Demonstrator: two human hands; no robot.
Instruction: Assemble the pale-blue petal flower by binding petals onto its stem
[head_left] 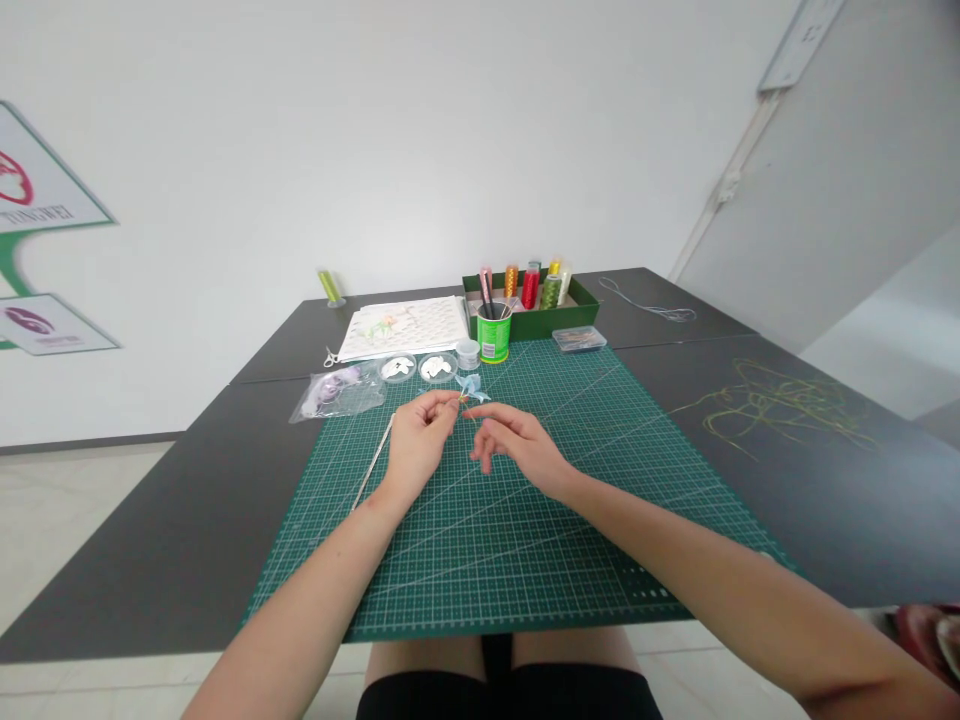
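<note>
My left hand [421, 438] is closed in a pinch, thumb against index finger, on the base of a small light-blue flower [472, 388]. The petals stick out just beyond its fingertips. A bit of orange-yellow shows at the pinch, too small to make out. Close beside it is my right hand [525, 448], its index finger stretched toward the flower's base and the other fingers loosely bent and apart. Nothing can be made out between them. Both hands are over a green cutting mat [480, 560]. A thin white strip [373, 462] lies left of my left hand.
Beyond the hands are two dishes of white pieces [436, 368], a green can [493, 338] holding tools, and a green box [540, 322] with thread spools. Tangled yellow-green thread [780, 405] lies right; a plastic bag [341, 391], scissors [331, 357] and white sheets [420, 325] sit left.
</note>
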